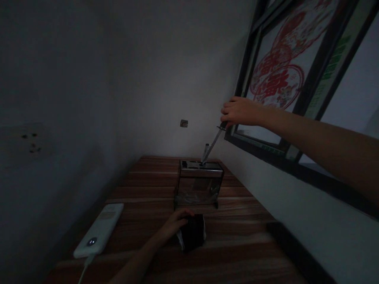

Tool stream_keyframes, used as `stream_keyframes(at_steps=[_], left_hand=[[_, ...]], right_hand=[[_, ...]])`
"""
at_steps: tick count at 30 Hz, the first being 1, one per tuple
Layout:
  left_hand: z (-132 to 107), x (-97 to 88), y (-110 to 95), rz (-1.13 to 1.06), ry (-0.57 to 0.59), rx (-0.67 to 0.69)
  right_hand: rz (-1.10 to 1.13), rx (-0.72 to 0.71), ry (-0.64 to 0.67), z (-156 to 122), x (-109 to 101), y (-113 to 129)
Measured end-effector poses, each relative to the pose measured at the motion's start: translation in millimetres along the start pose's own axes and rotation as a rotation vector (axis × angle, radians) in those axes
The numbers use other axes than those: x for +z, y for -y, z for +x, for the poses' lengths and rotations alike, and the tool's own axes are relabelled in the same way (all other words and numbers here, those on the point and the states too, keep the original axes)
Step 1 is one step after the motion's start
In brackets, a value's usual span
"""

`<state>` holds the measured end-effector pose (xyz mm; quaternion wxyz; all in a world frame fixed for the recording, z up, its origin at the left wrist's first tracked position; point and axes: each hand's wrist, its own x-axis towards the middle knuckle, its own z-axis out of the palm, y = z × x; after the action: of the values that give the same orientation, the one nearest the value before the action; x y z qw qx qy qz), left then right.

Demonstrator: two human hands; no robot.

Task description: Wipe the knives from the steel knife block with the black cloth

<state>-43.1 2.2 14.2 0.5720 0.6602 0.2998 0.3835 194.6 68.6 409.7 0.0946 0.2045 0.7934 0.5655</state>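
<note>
My right hand (238, 112) is raised near the window and closed round the dark handle of a knife (211, 146). The blade slants down, its tip at a slot in the top of a metal knife holder (199, 184) that stands on the wooden table (237, 221). My left hand (175, 225) rests on the table in front of the holder, fingers curled against a dark, bag-like object (194, 232) with a pale edge. The room is dim, so details are faint.
A white power bank (99, 230) with a lit dot and a cable lies at the table's left. A window (296, 79) with a red paper cutting fills the right wall. A wall socket (31, 144) is at the left. A dark flat object (293, 248) lies along the table's right edge.
</note>
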Motion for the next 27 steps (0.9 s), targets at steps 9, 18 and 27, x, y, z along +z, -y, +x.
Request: stream_keyframes(at_steps=[9, 18, 27], left_hand=[[1, 0.0, 2, -0.033, 0.007, -0.012], [-2, 1.8, -1, -0.034, -0.007, -0.034], [0, -0.2, 2, -0.031, 0.016, -0.03]], right_hand=[[0.012, 0.011, -0.01, -1, -2, 4], [-0.063, -0.049, 0.008, 10, -7, 17], [-0.046, -0.085, -0.004, 42, 0, 34]])
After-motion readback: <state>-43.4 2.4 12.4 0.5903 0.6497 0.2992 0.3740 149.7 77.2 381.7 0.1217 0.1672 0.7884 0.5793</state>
